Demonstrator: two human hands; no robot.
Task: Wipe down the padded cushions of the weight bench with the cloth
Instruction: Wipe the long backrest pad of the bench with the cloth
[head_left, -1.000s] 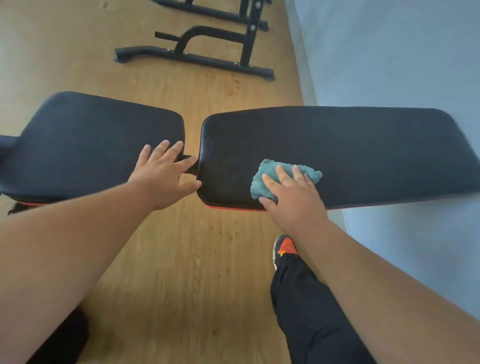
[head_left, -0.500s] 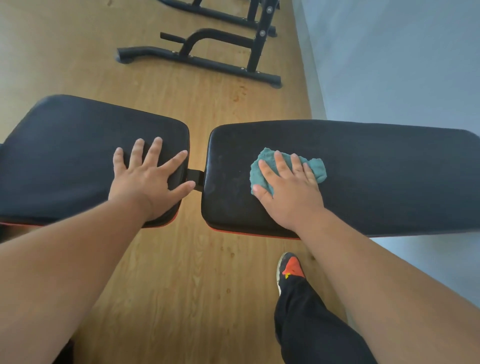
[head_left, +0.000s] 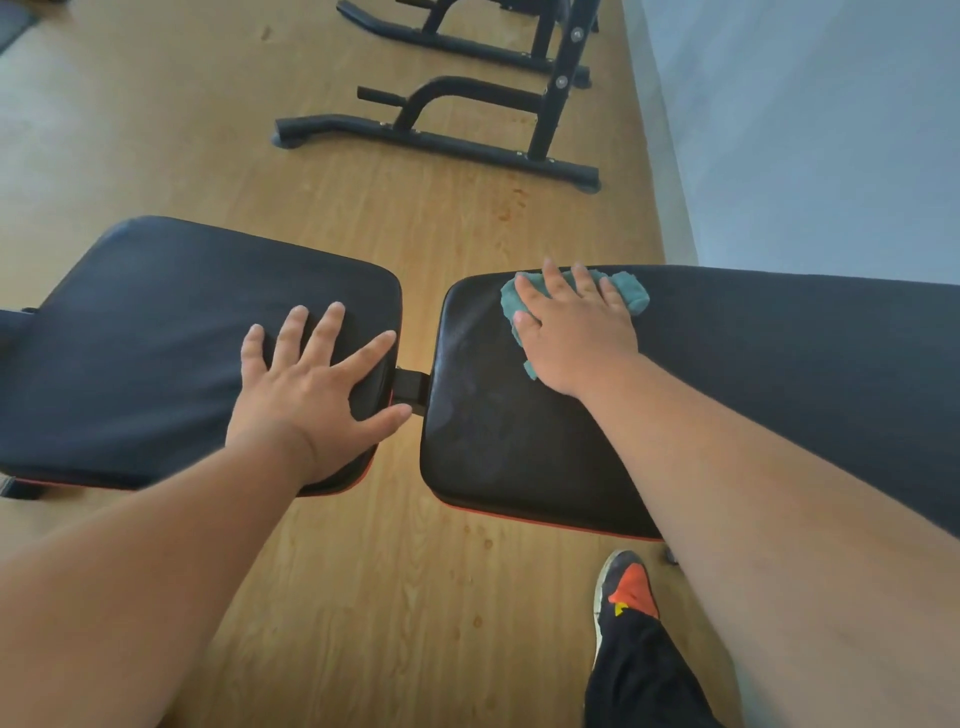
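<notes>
Right hand (head_left: 576, 332) pressing cloth (head_left: 631, 292) on back cushion (head_left: 779, 364), left hand (head_left: 311, 395) flat on seat cushion (head_left: 156, 338)

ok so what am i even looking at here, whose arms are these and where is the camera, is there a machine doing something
No machine here. The arms belong to a person, and the one picture comes from a camera worn on their head, looking forward and down, which is why the arms reach in from the bottom.

The two black pads are the cushions of a weight bench: a shorter seat cushion on the left and a longer back cushion on the right, with a gap between them. The left hand lies flat with spread fingers on the seat cushion and holds nothing. The right hand presses a teal cloth onto the back cushion near its far edge, wiping it.

Beyond them are a wooden floor and a black metal frame. The person's shoe shows at the bottom.
</notes>
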